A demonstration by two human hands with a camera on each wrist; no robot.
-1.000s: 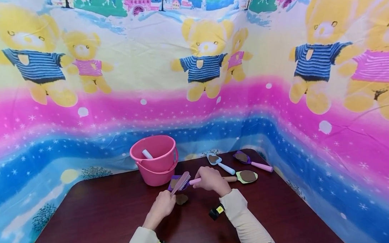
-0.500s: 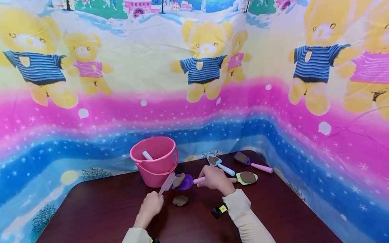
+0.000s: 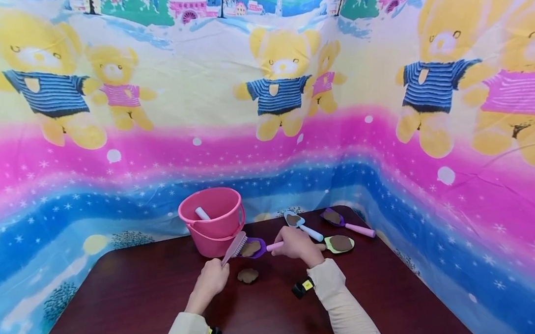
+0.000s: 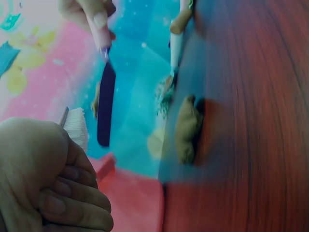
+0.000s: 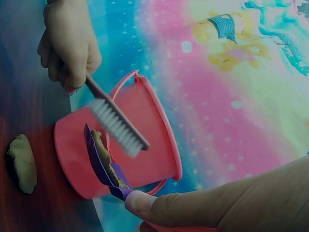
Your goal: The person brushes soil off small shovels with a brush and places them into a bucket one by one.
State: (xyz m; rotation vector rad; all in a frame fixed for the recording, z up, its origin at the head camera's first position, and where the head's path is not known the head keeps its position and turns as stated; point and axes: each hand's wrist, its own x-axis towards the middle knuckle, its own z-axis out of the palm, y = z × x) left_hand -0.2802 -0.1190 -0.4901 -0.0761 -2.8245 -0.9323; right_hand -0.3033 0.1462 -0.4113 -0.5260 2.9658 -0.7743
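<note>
My left hand (image 3: 209,281) grips a pink brush (image 3: 235,247) with white bristles, held at the left edge of a small purple shovel (image 3: 261,247). In the right wrist view the brush (image 5: 118,124) is blurred, and its bristles hang above the shovel blade (image 5: 95,157), seemingly apart from it. My right hand (image 3: 294,245) holds the shovel by its pink handle (image 3: 275,246), above the table. A brown lump (image 3: 250,248), like clay or moist sand, lies in the blade. A second brown lump (image 3: 248,276) rests on the table below the shovel.
A pink bucket (image 3: 212,236) with a white handle (image 3: 202,213) inside stands just behind the brush. Beyond my right hand lie a light-blue shovel (image 3: 310,232), a green one (image 3: 351,244) and a purple one (image 3: 359,229), each bearing brown material. A printed cloth (image 3: 161,158) hangs behind the dark table (image 3: 148,285).
The brush has gone from over the shovel to its left edge, then slightly up. The shovel has shifted slightly right. The lump, heaped toward the left half a second ago, lies flatter now.
</note>
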